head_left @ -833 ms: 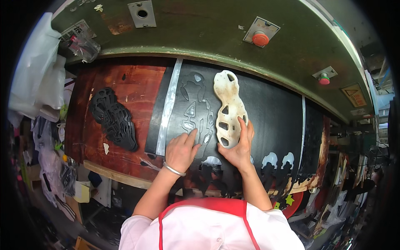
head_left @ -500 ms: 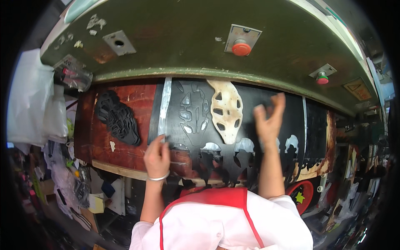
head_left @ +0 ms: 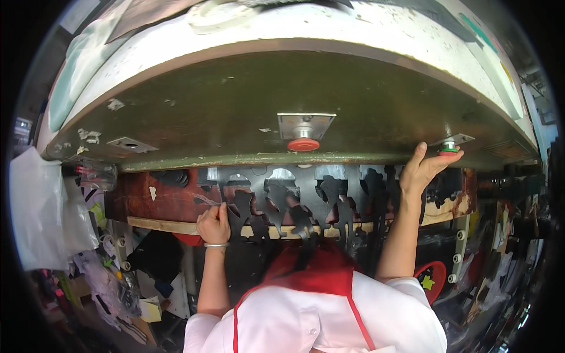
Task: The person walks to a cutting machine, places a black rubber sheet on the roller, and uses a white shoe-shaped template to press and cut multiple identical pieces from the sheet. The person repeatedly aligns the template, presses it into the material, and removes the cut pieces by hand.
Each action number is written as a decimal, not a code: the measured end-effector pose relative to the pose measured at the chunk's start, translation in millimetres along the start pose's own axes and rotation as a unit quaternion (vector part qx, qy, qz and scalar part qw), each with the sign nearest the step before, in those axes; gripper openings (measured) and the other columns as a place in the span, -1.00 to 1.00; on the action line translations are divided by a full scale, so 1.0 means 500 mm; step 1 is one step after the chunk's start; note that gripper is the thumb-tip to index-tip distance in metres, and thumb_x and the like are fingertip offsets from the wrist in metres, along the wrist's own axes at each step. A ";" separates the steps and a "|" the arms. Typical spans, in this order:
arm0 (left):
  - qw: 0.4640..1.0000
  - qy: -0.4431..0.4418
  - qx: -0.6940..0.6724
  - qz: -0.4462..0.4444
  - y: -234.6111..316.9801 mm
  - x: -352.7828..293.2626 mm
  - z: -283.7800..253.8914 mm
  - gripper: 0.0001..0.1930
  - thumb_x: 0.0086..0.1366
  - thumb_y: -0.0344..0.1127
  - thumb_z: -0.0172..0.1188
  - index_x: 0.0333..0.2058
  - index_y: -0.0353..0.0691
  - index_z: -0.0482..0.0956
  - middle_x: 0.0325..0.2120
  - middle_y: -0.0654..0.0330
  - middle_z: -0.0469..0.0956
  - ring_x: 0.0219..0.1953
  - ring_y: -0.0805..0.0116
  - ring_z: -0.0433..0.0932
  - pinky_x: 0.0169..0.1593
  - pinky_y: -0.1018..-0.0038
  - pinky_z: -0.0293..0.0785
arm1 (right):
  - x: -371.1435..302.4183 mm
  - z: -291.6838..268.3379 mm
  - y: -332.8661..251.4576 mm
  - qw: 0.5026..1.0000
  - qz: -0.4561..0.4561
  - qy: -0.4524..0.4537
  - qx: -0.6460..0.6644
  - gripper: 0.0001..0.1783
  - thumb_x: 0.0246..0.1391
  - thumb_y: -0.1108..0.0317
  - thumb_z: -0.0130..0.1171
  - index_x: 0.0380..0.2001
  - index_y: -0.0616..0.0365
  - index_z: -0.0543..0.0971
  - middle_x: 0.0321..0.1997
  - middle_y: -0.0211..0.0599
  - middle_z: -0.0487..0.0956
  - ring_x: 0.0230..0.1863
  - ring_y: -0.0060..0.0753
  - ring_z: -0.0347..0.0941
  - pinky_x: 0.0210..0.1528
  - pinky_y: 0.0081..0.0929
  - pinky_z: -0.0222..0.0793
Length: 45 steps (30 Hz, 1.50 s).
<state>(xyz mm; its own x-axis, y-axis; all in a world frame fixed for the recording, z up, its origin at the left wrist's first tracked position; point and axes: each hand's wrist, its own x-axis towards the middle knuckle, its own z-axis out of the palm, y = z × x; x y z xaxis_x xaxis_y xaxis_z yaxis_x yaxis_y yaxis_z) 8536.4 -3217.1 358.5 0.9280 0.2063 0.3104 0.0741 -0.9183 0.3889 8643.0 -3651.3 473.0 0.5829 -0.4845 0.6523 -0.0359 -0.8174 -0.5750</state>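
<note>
A black sheet (head_left: 276,203) with shaped holes cut along its near side lies on the bench, ragged strips hanging over the front. At its left near corner my left hand (head_left: 213,225) is closed, thumb and forefinger pinching the sheet's edge. My right hand (head_left: 425,167) reaches up on the right, thumb raised and fingers stretched. Its fingertips touch the underside of a push button (head_left: 449,149) with a green ring, mounted on the dark green machine beam (head_left: 223,112). The beam hides the far part of the sheet.
A red mushroom button (head_left: 303,143) projects from the beam's middle. Black pieces (head_left: 169,177) show partly under the beam on the reddish board (head_left: 141,194). Wood edging (head_left: 170,225) runs along the bench front. Clear plastic bags (head_left: 44,206) hang at left; a red bucket (head_left: 438,276) stands lower right.
The green beam now covers more of the bench, hiding the pale perforated template and the cut outlines. My right hand has moved right and up to the button. My left hand stays near the sheet's corner.
</note>
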 end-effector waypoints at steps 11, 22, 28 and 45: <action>0.997 0.013 -0.069 0.032 -0.010 -0.013 -0.009 -0.72 0.22 -0.22 0.24 -0.61 -0.22 0.49 -0.70 0.08 0.41 -0.58 0.04 0.39 -0.41 0.25 0.23 | -0.162 -0.153 0.325 0.960 0.244 -0.131 -0.031 -0.53 0.15 0.10 0.22 -0.20 0.41 0.58 -0.48 -0.25 0.57 -0.41 -0.51 0.44 -0.30 -0.52 0.36; 0.990 -0.032 -0.132 0.042 -0.036 -0.155 -0.074 -0.71 0.29 -0.34 0.11 -0.61 -0.27 0.37 -0.64 0.01 0.36 -0.51 -0.04 0.35 -0.35 0.19 0.23 | -0.235 -0.295 0.259 0.967 0.224 -0.065 -0.102 -0.73 0.10 0.40 0.23 -0.15 0.30 0.53 -0.26 -0.13 0.54 -0.35 -0.44 0.46 -0.25 -0.47 0.43; 0.989 -0.130 -0.053 -0.037 -0.025 -0.246 -0.133 -0.64 0.29 -0.12 0.10 -0.59 -0.25 0.46 -0.65 -0.04 0.45 -0.52 -0.08 0.44 -0.36 0.13 0.31 | -0.264 -0.097 -0.038 0.937 0.065 -0.317 0.130 -0.03 -0.25 0.21 0.45 0.26 0.18 0.23 0.14 0.05 0.41 0.15 0.00 0.33 0.15 -0.13 0.29; 0.989 -0.144 -0.022 -0.002 -0.045 -0.472 -0.224 -0.77 0.24 -0.21 0.13 -0.54 -0.20 0.54 -0.70 0.06 0.43 -0.57 0.04 0.44 -0.42 0.21 0.26 | -0.356 -0.245 -0.182 0.691 0.342 -0.417 0.481 0.17 -0.40 0.63 0.39 0.35 0.19 0.02 0.04 0.05 0.46 0.03 -0.25 0.45 0.06 -0.40 0.38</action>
<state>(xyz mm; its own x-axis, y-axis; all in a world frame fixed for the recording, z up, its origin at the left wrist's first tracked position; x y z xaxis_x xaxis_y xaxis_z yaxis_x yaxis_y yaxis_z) 8274.6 -3207.3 373.6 0.9937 0.0997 0.0518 0.0681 -0.9011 0.4282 8443.1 -3529.0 469.6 0.9764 0.0206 -0.2152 -0.2116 0.2942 -0.9320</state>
